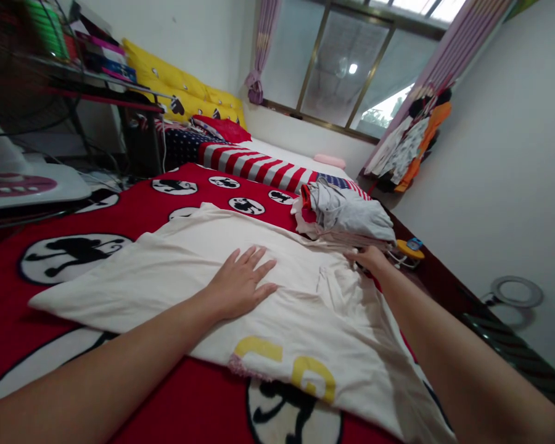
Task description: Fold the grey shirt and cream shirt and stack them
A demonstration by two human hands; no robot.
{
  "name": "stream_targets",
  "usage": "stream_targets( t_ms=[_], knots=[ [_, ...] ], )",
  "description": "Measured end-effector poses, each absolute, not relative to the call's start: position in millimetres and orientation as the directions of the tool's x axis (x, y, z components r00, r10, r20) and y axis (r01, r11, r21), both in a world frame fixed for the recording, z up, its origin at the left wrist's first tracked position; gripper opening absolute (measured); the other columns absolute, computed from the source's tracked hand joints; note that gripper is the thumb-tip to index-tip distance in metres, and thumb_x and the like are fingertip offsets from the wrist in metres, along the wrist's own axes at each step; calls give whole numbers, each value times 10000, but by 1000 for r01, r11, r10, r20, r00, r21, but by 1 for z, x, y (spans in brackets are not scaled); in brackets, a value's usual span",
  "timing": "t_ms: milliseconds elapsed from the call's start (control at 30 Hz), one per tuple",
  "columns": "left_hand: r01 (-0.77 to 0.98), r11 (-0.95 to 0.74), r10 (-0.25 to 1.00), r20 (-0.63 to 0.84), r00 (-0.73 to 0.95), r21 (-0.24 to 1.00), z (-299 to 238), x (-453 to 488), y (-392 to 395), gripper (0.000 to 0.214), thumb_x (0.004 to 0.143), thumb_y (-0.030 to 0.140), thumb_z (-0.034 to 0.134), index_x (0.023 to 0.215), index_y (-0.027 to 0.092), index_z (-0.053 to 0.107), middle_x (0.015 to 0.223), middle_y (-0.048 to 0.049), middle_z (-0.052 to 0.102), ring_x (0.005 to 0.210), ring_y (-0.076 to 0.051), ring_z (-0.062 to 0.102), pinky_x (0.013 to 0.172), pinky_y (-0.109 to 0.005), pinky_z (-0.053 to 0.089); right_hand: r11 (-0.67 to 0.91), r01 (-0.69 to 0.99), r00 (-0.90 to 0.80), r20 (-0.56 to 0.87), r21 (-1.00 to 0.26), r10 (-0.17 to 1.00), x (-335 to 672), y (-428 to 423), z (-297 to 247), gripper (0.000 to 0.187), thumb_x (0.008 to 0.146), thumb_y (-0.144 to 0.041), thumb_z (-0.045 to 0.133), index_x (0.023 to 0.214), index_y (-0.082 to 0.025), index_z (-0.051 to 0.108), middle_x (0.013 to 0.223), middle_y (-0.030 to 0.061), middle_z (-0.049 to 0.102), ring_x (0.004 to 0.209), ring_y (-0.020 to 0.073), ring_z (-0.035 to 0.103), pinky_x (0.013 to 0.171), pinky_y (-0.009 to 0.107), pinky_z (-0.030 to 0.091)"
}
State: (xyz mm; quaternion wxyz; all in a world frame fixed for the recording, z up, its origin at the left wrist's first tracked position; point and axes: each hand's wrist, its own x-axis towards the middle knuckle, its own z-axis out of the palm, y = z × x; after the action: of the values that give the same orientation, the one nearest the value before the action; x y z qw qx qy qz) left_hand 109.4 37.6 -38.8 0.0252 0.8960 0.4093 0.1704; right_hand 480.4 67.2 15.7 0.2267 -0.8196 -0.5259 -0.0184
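A white T-shirt (166, 271) with yellow lettering lies spread and partly wrinkled over a red patterned blanket (176, 394). My left hand (243, 280) rests flat on the middle of the shirt with its fingers spread. At the shirt's far right edge, my right hand (365, 259) has its fingers closed on the fabric, which bunches up beside it. Just beyond that hand is a pile of folded clothes (351, 213), grey and white with some red.
A white fan base (28, 185) stands at the left, below a cluttered table (106, 80). Behind lies a bed with a striped cover (254, 163) and yellow cushions (180, 80). Clothes hang (411, 142) by the window; a ring light (515, 293) is at the right wall.
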Motion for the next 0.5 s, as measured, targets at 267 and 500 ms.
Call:
stream_targets(
  t_ms=[267, 500],
  knots=[
    [735, -657, 749, 248, 614, 164, -34, 110, 35, 616, 933, 605, 304, 1448, 285, 410, 1557, -103, 289, 1446, -297, 223, 1144, -527, 175, -127, 711, 475, 339, -691, 812, 439, 55, 51, 236, 521, -260, 668, 731, -159, 629, 633, 13, 649, 564, 165, 600, 509, 252, 440],
    [731, -663, 741, 271, 614, 159, -34, 109, 32, 600, 944, 573, 323, 1441, 254, 424, 1547, -137, 300, 1432, -317, 254, 1135, -539, 205, 316, 416, 319, 462, -853, 828, 425, -38, 60, 230, 546, -235, 686, 774, -233, 655, 763, -2, 697, 712, 181, 636, 697, 308, 500]
  ],
)
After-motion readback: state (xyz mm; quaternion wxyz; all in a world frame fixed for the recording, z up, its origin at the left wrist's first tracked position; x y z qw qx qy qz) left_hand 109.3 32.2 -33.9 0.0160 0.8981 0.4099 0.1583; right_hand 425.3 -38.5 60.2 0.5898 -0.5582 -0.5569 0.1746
